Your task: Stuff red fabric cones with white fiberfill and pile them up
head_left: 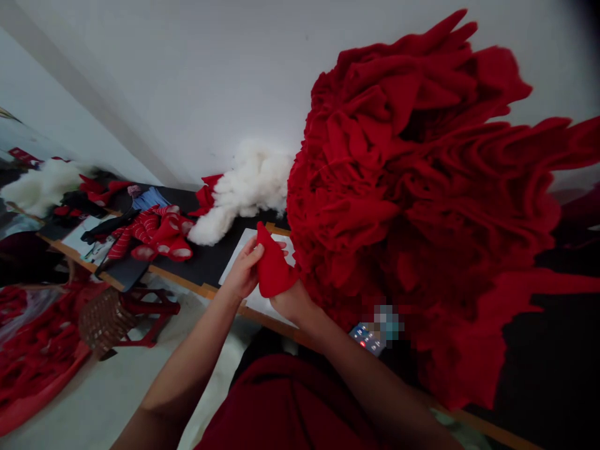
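A small red felt piece (272,269) shaped like a cone is held between both hands over the table edge. My left hand (244,272) pinches its left side near the tip. My right hand (291,301) grips its lower right part, fingers mostly hidden behind the cloth. Right beside them rises a big heap of red felt pieces (422,187) that fills the right half of the view. A white sheet (239,259) lies on the black table (206,259) under the hands.
White stuffing (244,187) sits behind the hands by the wall. Red-and-white striped pieces (154,234) lie farther left. A phone (368,337) rests near my right wrist. A woven basket (100,319) and red stool (150,309) stand on the floor, left.
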`<state>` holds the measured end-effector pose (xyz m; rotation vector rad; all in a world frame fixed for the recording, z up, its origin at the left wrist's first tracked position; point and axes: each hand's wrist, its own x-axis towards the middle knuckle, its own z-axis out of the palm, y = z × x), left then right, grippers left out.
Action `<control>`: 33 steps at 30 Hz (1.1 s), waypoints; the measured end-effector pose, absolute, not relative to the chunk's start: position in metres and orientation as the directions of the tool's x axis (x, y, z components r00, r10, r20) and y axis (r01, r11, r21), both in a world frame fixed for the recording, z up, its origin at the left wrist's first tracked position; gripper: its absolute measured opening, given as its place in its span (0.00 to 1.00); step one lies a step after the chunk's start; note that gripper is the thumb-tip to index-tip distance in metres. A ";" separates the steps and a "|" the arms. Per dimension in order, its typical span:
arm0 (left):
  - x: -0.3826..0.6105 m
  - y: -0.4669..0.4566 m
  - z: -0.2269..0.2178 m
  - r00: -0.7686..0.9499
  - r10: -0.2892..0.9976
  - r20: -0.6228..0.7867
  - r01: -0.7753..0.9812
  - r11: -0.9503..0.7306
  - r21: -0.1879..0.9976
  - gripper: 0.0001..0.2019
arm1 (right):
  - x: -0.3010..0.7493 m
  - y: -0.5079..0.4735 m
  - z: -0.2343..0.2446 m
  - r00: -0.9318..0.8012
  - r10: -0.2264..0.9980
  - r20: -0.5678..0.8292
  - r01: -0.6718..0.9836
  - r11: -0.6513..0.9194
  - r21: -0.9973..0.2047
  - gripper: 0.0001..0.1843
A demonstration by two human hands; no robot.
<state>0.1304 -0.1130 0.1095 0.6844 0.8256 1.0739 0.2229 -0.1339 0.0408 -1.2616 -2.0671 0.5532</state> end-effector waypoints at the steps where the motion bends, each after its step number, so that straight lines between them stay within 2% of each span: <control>1: 0.131 -0.113 0.107 0.253 0.935 -0.248 -0.488 0.344 0.802 0.19 | 0.225 -0.133 0.043 -0.352 0.885 0.304 0.623 0.464 -0.629 0.19; 3: 0.133 -0.113 0.101 0.240 0.925 -0.294 -0.512 0.378 0.771 0.17 | 0.230 -0.131 0.048 -0.409 0.865 0.290 0.625 0.497 -0.602 0.21; 6: 0.133 -0.108 0.092 0.163 0.898 -0.408 -0.562 0.424 0.710 0.17 | 0.237 -0.132 0.054 -0.477 0.856 0.197 0.636 0.491 -0.595 0.16; 9: 0.129 -0.097 0.088 0.098 0.864 -0.494 -0.617 0.442 0.652 0.19 | 0.242 -0.138 0.059 -0.486 0.857 0.172 0.630 0.480 -0.611 0.20; 12: 0.127 -0.091 0.087 0.075 0.871 -0.486 -0.663 0.408 0.628 0.18 | 0.241 -0.141 0.057 -0.475 0.857 0.201 0.620 0.488 -0.615 0.25; 17: 0.137 -0.102 0.082 0.107 0.887 -0.450 -0.652 0.404 0.642 0.19 | 0.235 -0.131 0.045 -0.488 0.869 0.078 0.667 0.429 -0.610 0.17; 20: 0.137 -0.104 0.079 0.092 0.902 -0.422 -0.629 0.381 0.678 0.18 | 0.234 -0.129 0.046 -0.505 0.862 0.054 0.666 0.428 -0.610 0.16; 26: 0.132 -0.092 0.081 0.000 0.864 -0.504 -0.661 0.378 0.648 0.12 | 0.237 -0.135 0.056 -0.499 0.849 0.171 0.626 0.490 -0.606 0.26; 31: 0.139 -0.088 0.083 0.008 0.843 -0.538 -0.703 0.387 0.596 0.15 | 0.242 -0.124 0.056 -0.459 0.888 0.027 0.708 0.384 -0.593 0.25; 33: 0.136 -0.085 0.086 0.015 0.835 -0.551 -0.714 0.394 0.579 0.17 | 0.245 -0.123 0.058 -0.462 0.883 0.082 0.653 0.401 -0.642 0.29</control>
